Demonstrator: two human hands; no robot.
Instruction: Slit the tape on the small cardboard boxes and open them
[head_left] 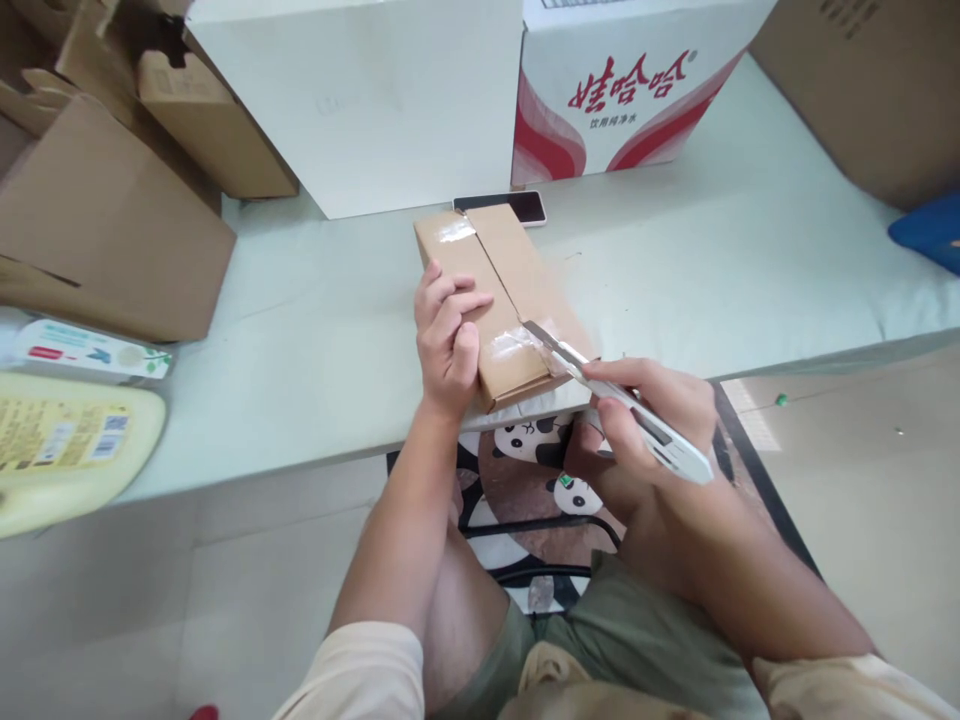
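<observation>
A small brown cardboard box (517, 270), taped shut, lies at the near edge of a pale table (315, 340). My left hand (448, 340) rests flat on the box's left flap, fingers stretched out and pressing it down. My right hand (645, 420) is closed round a white utility knife (622, 400). The knife's blade tip touches the clear tape on the near end of the box, by the centre seam.
A black phone (517, 205) lies just behind the box. At the back stand a white carton (360, 100) and a red-and-white printed carton (622, 90). Brown cartons (105, 220) stand left and back right. A yellow bottle (67, 450) lies far left. A blue object (930, 230) sits right.
</observation>
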